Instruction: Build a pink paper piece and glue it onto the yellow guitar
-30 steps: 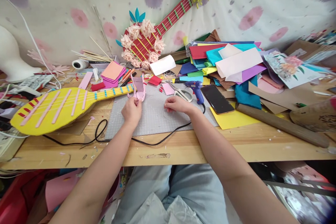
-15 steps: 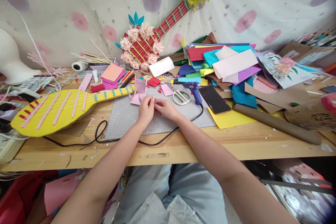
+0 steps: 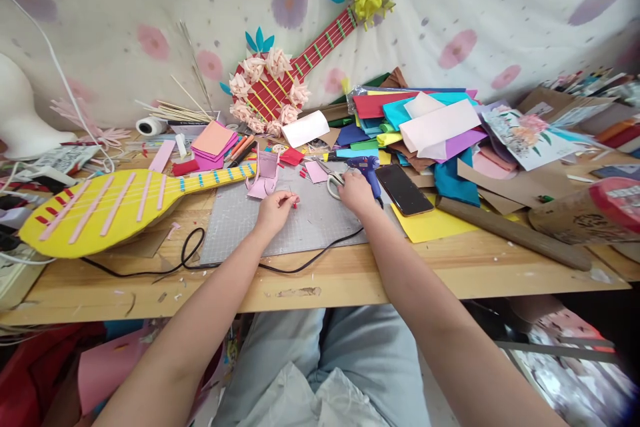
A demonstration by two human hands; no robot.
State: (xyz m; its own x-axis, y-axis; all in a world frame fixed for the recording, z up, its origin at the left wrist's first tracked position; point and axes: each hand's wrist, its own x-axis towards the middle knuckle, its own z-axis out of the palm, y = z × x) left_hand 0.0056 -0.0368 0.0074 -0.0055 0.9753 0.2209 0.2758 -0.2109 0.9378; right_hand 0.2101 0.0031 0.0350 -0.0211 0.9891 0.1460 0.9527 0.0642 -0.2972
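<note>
My left hand (image 3: 274,212) is closed in a pinch above the grey cutting mat (image 3: 313,227), with a small red piece (image 3: 295,202) showing at the fingertips; its exact kind is too small to tell. My right hand (image 3: 357,192) lies over the handles of the pale-handled scissors (image 3: 333,185), its fingers closed round one loop, which it mostly hides. Just beyond that hand stands a blue glue gun (image 3: 371,172). Left of the scissors lies a pink paper square (image 3: 316,171). A folded lilac paper chair shape (image 3: 263,177) stands at the mat's back edge.
A yellow cardboard lute (image 3: 100,207) lies at left, and a red one with paper flowers (image 3: 270,90) leans at the back. The glue gun's black cord (image 3: 300,272) crosses the front. At right are a phone (image 3: 404,189), a wooden rod (image 3: 510,233) and heaped coloured paper (image 3: 440,123).
My hands were together over the mat. My right hand has moved right and forward onto the scissors, while my left stays near the same place with the red piece now showing.
</note>
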